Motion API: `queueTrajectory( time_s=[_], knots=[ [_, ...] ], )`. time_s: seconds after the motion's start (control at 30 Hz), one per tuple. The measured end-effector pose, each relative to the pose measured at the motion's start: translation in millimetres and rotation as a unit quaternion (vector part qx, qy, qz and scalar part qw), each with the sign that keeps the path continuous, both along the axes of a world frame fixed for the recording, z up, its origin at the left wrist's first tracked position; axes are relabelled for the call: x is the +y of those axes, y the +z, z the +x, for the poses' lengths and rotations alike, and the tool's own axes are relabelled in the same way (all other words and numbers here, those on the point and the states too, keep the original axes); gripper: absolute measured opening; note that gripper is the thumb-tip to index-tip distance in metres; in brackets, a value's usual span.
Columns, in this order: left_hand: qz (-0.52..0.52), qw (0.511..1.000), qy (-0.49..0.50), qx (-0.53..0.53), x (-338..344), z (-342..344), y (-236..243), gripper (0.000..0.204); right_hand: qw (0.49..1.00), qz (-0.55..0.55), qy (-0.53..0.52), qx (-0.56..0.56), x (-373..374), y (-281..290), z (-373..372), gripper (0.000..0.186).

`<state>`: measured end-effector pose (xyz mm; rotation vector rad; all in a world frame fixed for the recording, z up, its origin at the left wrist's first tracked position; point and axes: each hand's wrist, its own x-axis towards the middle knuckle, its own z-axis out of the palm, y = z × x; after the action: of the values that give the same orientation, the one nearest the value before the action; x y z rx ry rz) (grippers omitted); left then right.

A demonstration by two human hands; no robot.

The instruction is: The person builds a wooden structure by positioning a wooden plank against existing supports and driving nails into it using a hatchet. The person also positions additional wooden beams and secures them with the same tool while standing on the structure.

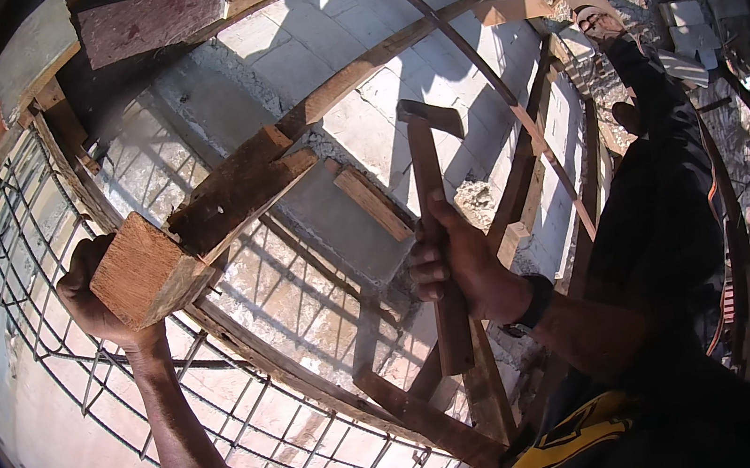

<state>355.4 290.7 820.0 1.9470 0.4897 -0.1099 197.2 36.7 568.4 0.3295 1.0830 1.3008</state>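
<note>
My left hand (99, 294) is wrapped round the near end of a thick timber (138, 270), whose square-cut end faces me. Its fingers curl behind the wood and are partly hidden. Darker boards (233, 196) run from this timber toward the middle of the view. My right hand (460, 265) is closed round the wooden handle of a hammer (427, 180). The hammer stands upright with its dark metal head (431, 120) at the top, apart from the timber. A dark watch (531, 303) is on my right wrist.
Steel rebar mesh (300, 452) spreads below and left of the timber. A long curved wooden strip (300, 386) crosses in front. A pale block wall (379, 120) lies beyond, with a slanting pole (475, 60) across it. Timber braces (427, 412) stand low in the middle.
</note>
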Motion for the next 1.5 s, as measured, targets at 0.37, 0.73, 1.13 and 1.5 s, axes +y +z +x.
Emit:
queueTrajectory(
  time_s=[0.37, 0.73, 1.13, 1.5],
  knots=[
    [-0.025, 0.998, 0.040, 0.045, -27.9, 4.6, 0.9, 0.022, 0.992, -0.121, -0.030, 0.022, -5.2, -98.0, -72.2, 0.050],
    [0.174, 0.982, 0.059, -0.040, -30.3, -9.2, -10.4, 0.018, 0.999, -0.037, 0.004, -0.012, -34.5, -98.2, -87.1, 0.050],
    [0.149, 0.988, 0.010, -0.032, 2.1, -15.2, 9.0, 0.019, 0.991, 0.115, -0.021, -0.071, -51.9, -37.2, -42.9, 0.046],
    [-0.039, 0.997, 0.057, -0.017, 10.4, -11.0, -3.0, 0.022, 0.932, 0.294, -0.044, -0.206, -16.8, 12.7, -14.5, 0.046]
  ],
)
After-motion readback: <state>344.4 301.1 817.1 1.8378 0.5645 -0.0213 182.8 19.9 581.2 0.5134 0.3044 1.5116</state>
